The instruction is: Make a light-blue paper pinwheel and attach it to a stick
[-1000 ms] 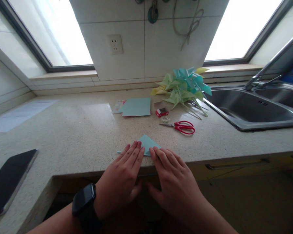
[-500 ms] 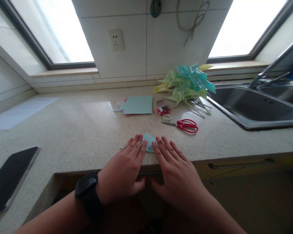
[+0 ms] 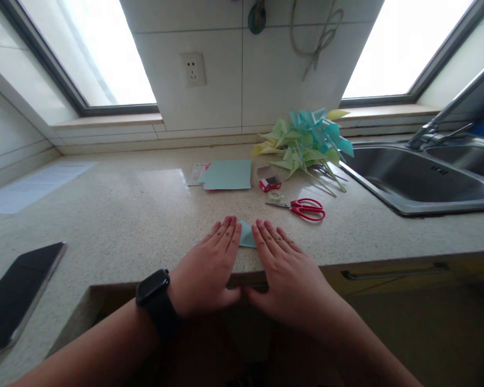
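A light blue sheet of folded paper (image 3: 247, 235) lies at the counter's front edge, mostly covered by my hands. My left hand (image 3: 212, 269) presses flat on its left part, fingers stretched out and thumb pointing inward. On the right part lies my right hand (image 3: 286, 271), also flat with fingers extended. Only the middle of the paper, with a peak at the top, shows between the two hands. Beyond my right hand rest red-handled scissors (image 3: 306, 208), their blades pointing left. A small roll of tape (image 3: 275, 195) sits just behind the blades.
A stack of light blue paper (image 3: 228, 174) and a small red box (image 3: 270, 184) lie farther back. Paper pinwheels (image 3: 306, 137) are heaped beside the sink (image 3: 403, 209). At the left are a dark tablet-like device (image 3: 20, 295) and a printed sheet (image 3: 32, 185).
My hands have moved slightly forward and closer together over the folded paper, so less of it shows between them. The things on the counter have stayed in place.
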